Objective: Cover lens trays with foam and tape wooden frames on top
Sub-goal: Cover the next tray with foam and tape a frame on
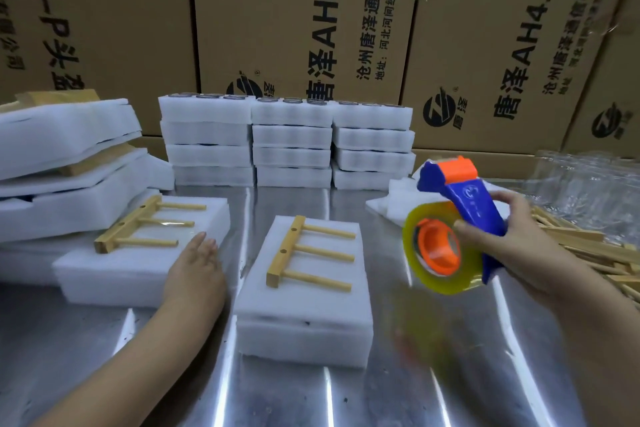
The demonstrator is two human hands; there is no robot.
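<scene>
our right grip (512,239) is clenched round the tape dispenser (464,204), in the air just right of the middle foam pack (304,333) on the counter (415,385). that pack runs lengthways away from us, its wooden frame (294,250) on top, pegs pointing toward the dispenser. our left grip (197,267) is released, fingers straight, at the left pack (114,274). foam hides the lens trays, and the tape's end is blurred

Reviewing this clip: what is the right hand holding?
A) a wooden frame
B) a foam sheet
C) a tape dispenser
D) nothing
C: the right hand is curled round the handle of the blue tape dispenser, while the left hand lies flat against the left foam pack.
</scene>
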